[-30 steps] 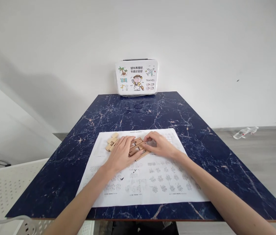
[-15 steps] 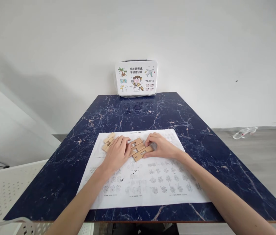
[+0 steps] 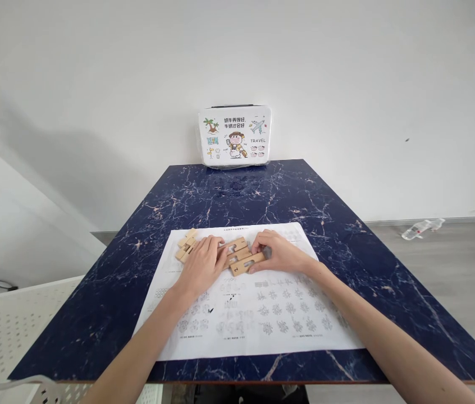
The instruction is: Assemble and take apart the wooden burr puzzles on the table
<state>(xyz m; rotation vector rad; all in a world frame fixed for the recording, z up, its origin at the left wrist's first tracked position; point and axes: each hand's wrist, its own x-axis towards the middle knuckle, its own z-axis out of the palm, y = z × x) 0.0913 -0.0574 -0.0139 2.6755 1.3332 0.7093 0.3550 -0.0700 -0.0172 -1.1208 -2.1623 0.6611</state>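
Note:
Several notched, light wooden puzzle pieces lie on a printed sheet (image 3: 237,339). My right hand (image 3: 280,251) pinches the right end of the nearest piece, a notched wooden block marked 2 (image 3: 241,269), between thumb and fingers. Beside it, a block marked 1 (image 3: 237,244) lies slanted, with more blocks packed between the two. My left hand (image 3: 204,259) is curled over the middle of the group, thumb pressed along the blocks' left ends; its palm hides part of them. To its left, more wooden pieces (image 3: 185,252) lie together, one pointing up and away.
The sheet, with printed diagrams and a few small black bits (image 3: 211,310), lies on a dark blue marbled table (image 3: 237,196). A white cartoon-print case (image 3: 235,137) stands at the back against the wall. A white perforated basket (image 3: 10,331) is at left; a plastic bottle (image 3: 421,228) lies on the floor.
The block marked 2 and my right hand have shifted very slightly. My left hand stays over the pieces, almost unmoved.

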